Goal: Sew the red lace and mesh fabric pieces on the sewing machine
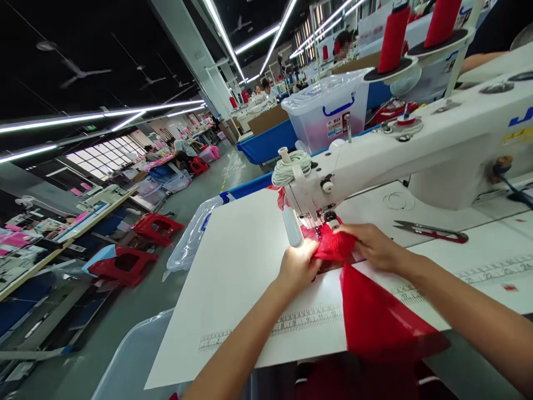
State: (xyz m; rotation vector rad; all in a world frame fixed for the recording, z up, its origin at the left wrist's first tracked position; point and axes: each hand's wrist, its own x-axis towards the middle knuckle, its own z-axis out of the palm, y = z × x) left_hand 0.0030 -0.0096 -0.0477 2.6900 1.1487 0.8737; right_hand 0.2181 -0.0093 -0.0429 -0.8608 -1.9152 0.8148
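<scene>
A white sewing machine (375,161) stands on the table, its needle area over a piece of red fabric (336,245). On the left side of that cloth, my left hand (297,264) is closed on its edge, just below the needle. My right hand (375,244) pinches the right side of the same cloth, close to the presser foot. A flap of red fabric (381,322) hangs from between my hands over the table's front edge. Black thread snips (431,230) lie to the right of my right hand.
Printed ruler marks run along the front of the white table (237,266). Behind the machine stands a clear plastic box (328,108) with a blue handle. Red thread cones (393,41) rise at upper right. Red stools (122,264) and other workstations stand to the left.
</scene>
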